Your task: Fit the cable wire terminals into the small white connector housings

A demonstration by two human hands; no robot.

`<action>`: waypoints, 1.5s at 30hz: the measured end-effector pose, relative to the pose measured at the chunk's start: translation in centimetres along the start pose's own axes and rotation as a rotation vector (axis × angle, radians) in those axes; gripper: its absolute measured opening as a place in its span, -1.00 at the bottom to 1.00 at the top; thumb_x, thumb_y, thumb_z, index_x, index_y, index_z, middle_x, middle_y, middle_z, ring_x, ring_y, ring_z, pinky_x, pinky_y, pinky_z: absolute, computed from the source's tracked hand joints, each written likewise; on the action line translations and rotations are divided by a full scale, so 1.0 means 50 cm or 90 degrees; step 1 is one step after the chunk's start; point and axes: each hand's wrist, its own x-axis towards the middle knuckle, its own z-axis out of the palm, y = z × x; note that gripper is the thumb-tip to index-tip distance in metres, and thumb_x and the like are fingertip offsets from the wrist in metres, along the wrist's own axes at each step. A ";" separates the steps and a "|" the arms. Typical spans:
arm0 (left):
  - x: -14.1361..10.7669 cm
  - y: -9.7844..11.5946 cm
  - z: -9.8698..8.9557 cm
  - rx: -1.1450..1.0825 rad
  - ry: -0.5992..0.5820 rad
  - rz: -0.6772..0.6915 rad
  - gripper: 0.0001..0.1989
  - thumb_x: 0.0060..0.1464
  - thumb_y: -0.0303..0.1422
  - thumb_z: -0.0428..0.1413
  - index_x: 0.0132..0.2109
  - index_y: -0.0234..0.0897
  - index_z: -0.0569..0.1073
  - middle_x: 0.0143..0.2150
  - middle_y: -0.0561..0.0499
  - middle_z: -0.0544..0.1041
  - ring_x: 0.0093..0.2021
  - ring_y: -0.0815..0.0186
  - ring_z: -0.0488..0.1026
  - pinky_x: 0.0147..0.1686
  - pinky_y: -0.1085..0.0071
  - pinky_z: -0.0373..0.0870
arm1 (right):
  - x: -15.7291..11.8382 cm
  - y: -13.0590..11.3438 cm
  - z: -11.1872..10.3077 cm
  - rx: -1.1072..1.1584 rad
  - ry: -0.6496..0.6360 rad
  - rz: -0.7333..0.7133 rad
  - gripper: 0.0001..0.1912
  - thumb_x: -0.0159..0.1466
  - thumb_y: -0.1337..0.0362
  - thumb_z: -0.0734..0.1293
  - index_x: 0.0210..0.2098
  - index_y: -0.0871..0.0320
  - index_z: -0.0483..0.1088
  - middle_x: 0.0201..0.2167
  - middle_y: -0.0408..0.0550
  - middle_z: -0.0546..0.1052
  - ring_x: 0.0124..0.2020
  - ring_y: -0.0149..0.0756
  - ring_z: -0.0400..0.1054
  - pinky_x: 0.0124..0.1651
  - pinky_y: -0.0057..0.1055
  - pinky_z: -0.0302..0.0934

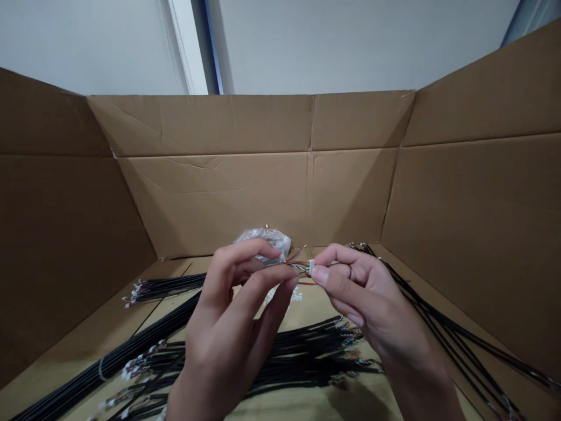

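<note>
Between the thumb and fingers of my right hand (363,286) is a small white connector (311,266). Thin coloured wires (300,266) run from its left side toward my left hand (245,310), whose thumb and forefinger pinch a wire. Both hands are raised over the cardboard floor, close together. Loose small white connectors (284,295) lie below and behind my left fingers, partly hidden. Beneath the hands spreads a bundle of black cables (302,354) with bare coloured wire ends at the right and white connectors at the left.
Tall cardboard walls (219,193) enclose the left, back and right. A clear plastic bag (274,238) sits at the back. A tied black cable bundle (118,351) and a smaller cable bundle (175,285) lie at left. More black cables (451,327) run along the right.
</note>
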 end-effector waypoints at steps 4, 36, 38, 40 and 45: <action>0.002 0.000 0.000 0.003 0.003 0.002 -0.82 0.28 -0.59 0.16 -0.10 -0.21 0.52 -0.01 0.00 0.43 -0.30 0.43 0.54 -0.27 0.47 0.63 | -0.002 0.000 0.000 -0.003 0.002 -0.004 -0.78 0.31 0.22 0.50 -0.38 0.16 0.46 -0.73 -0.43 0.17 -0.70 -0.61 -0.20 -0.66 -0.57 -0.20; 0.005 0.018 0.001 0.076 0.058 0.013 -0.82 0.24 -0.61 0.21 -0.13 -0.23 0.54 -0.03 0.01 0.52 -0.28 0.42 0.53 -0.29 0.48 0.58 | -0.007 -0.006 0.006 0.006 -0.018 0.009 -0.75 0.28 0.20 0.51 -0.42 0.15 0.44 -0.75 -0.43 0.13 -0.72 -0.62 -0.18 -0.68 -0.60 -0.20; 0.004 0.020 -0.001 0.073 0.055 0.014 -0.81 0.25 -0.62 0.19 -0.12 -0.23 0.54 -0.03 0.01 0.51 -0.29 0.43 0.52 -0.31 0.47 0.58 | -0.008 -0.006 0.007 0.010 -0.020 0.007 -0.76 0.27 0.22 0.52 -0.42 0.15 0.44 -0.75 -0.44 0.12 -0.72 -0.62 -0.18 -0.68 -0.60 -0.20; 0.005 0.021 -0.002 0.070 0.051 0.017 -0.81 0.25 -0.63 0.19 -0.13 -0.23 0.53 -0.03 0.01 0.50 -0.30 0.43 0.51 -0.32 0.46 0.57 | -0.009 -0.007 0.007 0.012 -0.024 0.005 -0.77 0.26 0.24 0.52 -0.42 0.14 0.44 -0.76 -0.44 0.12 -0.73 -0.62 -0.19 -0.69 -0.60 -0.20; 0.007 0.021 0.001 0.071 0.051 0.021 -0.80 0.27 -0.63 0.17 -0.10 -0.23 0.52 -0.02 -0.01 0.49 -0.29 0.42 0.50 -0.32 0.44 0.57 | -0.008 -0.008 0.006 0.007 -0.022 0.008 -0.78 0.24 0.25 0.53 -0.43 0.13 0.44 -0.76 -0.44 0.13 -0.73 -0.61 -0.19 -0.68 -0.58 -0.19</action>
